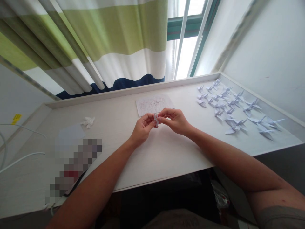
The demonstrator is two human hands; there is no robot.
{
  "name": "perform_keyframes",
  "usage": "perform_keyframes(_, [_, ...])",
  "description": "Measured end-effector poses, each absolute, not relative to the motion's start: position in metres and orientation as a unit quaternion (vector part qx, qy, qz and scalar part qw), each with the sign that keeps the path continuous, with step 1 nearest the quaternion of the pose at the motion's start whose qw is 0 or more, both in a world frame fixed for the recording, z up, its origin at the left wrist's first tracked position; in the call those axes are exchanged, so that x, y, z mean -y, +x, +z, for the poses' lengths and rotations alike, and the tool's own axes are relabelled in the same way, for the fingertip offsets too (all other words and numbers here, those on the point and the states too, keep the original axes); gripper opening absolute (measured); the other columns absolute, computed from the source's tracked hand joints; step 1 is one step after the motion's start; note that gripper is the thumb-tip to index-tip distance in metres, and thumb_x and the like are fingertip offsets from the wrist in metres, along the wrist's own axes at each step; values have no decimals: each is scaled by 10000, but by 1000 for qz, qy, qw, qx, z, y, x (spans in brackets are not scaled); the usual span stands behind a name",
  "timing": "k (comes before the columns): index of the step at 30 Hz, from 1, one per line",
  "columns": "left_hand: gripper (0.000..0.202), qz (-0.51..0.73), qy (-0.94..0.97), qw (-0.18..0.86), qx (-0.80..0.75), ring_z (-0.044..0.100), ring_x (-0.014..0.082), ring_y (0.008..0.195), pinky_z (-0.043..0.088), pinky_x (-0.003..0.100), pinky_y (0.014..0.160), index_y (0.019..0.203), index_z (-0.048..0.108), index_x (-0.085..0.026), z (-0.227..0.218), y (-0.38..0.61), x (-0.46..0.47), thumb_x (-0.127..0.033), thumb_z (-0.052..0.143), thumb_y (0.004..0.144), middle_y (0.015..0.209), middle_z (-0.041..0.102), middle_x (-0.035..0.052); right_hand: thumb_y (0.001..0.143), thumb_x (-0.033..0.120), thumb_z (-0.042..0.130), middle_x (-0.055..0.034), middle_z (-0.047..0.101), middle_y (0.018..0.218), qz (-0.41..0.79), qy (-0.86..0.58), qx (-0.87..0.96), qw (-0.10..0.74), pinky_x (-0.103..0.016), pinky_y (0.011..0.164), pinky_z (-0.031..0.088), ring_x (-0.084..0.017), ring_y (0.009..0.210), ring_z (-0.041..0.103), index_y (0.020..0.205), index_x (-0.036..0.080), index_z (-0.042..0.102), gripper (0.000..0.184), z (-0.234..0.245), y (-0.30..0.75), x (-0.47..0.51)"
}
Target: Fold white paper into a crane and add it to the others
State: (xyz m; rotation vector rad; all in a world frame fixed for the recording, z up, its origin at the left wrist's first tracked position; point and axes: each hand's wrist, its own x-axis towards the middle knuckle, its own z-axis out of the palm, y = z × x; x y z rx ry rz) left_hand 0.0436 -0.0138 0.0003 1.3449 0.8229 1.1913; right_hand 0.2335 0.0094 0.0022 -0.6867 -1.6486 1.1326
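Both my hands meet above the middle of the white table (166, 152). My left hand (142, 128) and my right hand (175, 120) pinch a small piece of folded pale paper (156, 119) between their fingertips, held just above the tabletop. Its exact folded shape is too small to make out. A printed sheet of paper (152, 103) lies flat on the table right behind my hands.
Several folded pale paper cranes (233, 106) are spread over the table's right end. A small crumpled white paper (88, 121) and a pale paper sheet (71, 132) lie at the left, beside a blurred patch. White cables (21, 157) run at far left. A striped curtain (107, 41) hangs behind.
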Motion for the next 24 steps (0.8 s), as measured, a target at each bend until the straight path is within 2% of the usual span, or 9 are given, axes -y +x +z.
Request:
perform_keyframes(8, [265,491,590,523,-370,623,161,791,538,331,813,865,693,-191,3,42,16,-416,834,857,811,675,21,886,531,828,-35,779,836,442,-301,688,490,-412,840,621,-199,818,744,879,219,761,319,4,232,-6])
perform_keyframes(16, [356,473,609,529,-354,669,177,861,573,331,806,932,752,-186,1,41,15,-534,814,888,919,745,59,856,479,872,-28,763,817,529,-267,640,490,-388,752,614,-181,758,723,874,206,766,294,4,233,-9])
perform_keyframes(24, [383,433,630,551,-335,741,199,821,577,351,790,927,706,-183,2,39,15,-563,753,945,870,785,76,863,502,862,-8,700,759,478,-273,668,501,-373,644,594,-154,644,678,819,215,765,307,8,231,-4])
